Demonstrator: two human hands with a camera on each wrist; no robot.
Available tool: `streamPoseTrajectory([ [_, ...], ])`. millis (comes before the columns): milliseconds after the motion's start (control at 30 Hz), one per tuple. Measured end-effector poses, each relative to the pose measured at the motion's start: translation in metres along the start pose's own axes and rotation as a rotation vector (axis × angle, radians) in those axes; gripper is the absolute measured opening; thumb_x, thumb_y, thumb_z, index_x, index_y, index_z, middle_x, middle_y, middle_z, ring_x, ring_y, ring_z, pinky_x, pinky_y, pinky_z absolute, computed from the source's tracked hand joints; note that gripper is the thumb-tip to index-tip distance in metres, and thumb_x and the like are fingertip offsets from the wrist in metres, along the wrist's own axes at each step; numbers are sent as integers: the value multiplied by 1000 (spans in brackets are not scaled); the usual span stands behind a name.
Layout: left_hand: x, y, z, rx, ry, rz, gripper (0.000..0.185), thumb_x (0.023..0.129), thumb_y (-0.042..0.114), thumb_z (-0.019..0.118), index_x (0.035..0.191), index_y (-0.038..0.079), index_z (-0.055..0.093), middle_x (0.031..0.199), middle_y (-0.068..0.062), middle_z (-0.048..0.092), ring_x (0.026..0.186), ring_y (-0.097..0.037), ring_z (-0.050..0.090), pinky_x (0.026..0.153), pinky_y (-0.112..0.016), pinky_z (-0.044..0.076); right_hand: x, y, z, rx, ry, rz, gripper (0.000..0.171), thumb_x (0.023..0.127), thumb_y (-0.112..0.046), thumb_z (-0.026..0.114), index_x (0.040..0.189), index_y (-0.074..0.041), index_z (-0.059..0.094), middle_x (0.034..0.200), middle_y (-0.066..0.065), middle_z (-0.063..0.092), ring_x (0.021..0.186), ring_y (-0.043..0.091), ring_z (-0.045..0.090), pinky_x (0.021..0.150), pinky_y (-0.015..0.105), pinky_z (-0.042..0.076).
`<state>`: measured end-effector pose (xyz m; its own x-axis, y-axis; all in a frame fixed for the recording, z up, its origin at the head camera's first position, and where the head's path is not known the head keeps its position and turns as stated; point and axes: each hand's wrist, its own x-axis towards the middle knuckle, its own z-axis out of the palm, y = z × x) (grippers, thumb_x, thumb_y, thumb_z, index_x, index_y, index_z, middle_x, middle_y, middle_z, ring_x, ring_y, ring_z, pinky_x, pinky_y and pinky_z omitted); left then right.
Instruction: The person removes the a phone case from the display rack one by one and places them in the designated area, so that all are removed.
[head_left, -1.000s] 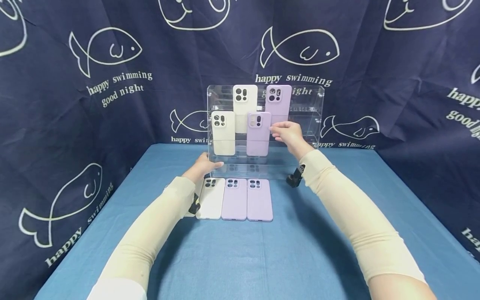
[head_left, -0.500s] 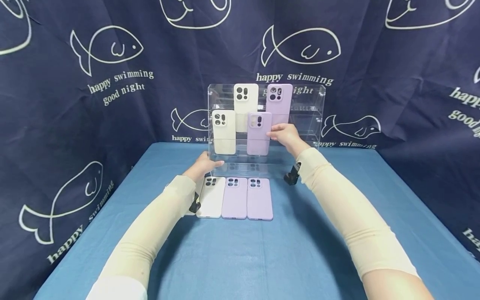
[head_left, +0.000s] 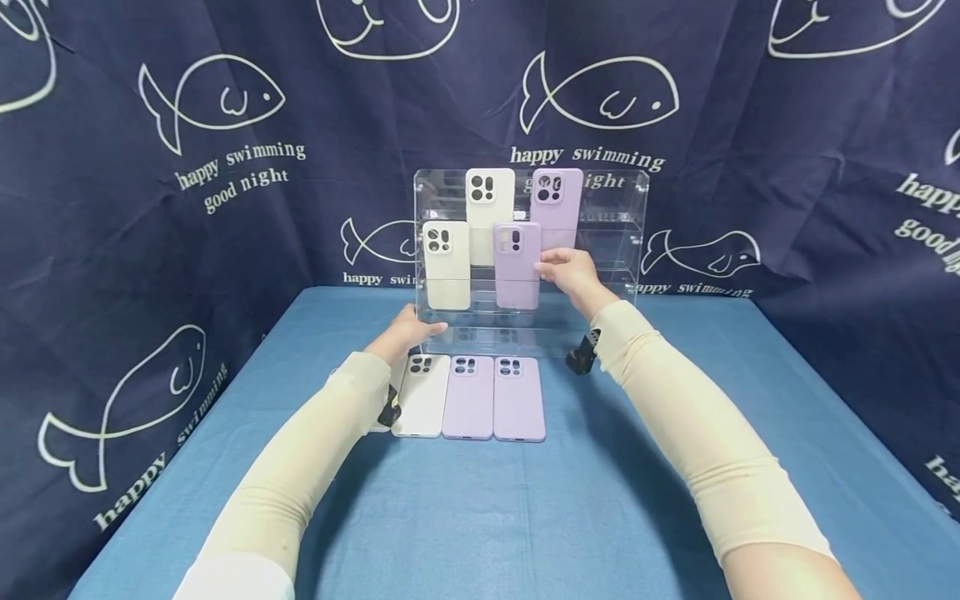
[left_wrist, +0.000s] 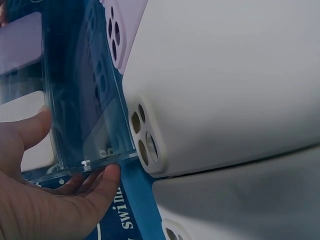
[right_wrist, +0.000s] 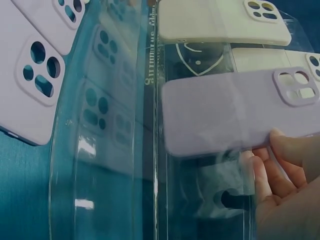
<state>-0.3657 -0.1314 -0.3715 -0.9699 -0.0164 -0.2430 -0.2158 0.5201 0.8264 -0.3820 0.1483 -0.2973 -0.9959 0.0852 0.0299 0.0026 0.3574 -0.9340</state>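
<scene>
A clear acrylic display rack [head_left: 592,321] stands upright on the table, and my left hand [head_left: 402,333] grips its left side edge. In the left wrist view the thumb of that left hand [left_wrist: 60,195] lies on the front, with the fingers behind the edge. My right hand [head_left: 572,273] pinches the right edge of a purple phone case [head_left: 517,279] in the rack's lower occupied tier. The right wrist view shows the thumb on that purple case's [right_wrist: 215,110] edge. Left of it leans a white phone case [head_left: 447,267]. Behind, one tier higher, stand another white case [head_left: 491,204] and another purple case [head_left: 558,200].
In front of the rack lies a row of phone cases: two purple ones [head_left: 468,404] [head_left: 520,406], a white one [head_left: 422,404], and another pale one [left_wrist: 250,200] mostly hidden by the left arm. A blue cloth [head_left: 480,517] covers the table. A dark fish-print curtain [head_left: 420,108] hangs behind.
My right hand has moved slightly down and left, its thumb now lower along the purple case's edge. That case tilts a little. The left hand stays on the rack.
</scene>
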Motion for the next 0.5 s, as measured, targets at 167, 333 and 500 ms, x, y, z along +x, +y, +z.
streamPoseTrajectory([
  [167, 2, 0, 0, -2, 0, -4, 84, 91, 34, 67, 153, 6, 17, 156, -17, 28, 145, -36, 26, 121, -51, 22, 1, 0, -1, 49, 16, -3, 39, 95, -14, 62, 132, -2, 58, 131, 18, 61, 103, 22, 64, 103, 38, 50],
  [333, 3, 0, 1, 0, 3, -13, 85, 91, 34, 68, 153, 6, 17, 156, -18, 28, 144, -36, 27, 121, -50, 24, 0, -3, -4, 113, 20, 11, 42, 96, -15, 61, 136, -3, 55, 131, 18, 61, 104, 22, 64, 98, 35, 54],
  [500, 3, -1, 1, -9, 2, -7, 84, 91, 33, 68, 152, 6, 18, 155, -18, 29, 144, -36, 27, 121, -50, 23, -2, -7, -4, 165, 56, -10, 43, 97, -15, 60, 137, -1, 53, 133, 18, 60, 109, 25, 64, 94, 32, 56],
])
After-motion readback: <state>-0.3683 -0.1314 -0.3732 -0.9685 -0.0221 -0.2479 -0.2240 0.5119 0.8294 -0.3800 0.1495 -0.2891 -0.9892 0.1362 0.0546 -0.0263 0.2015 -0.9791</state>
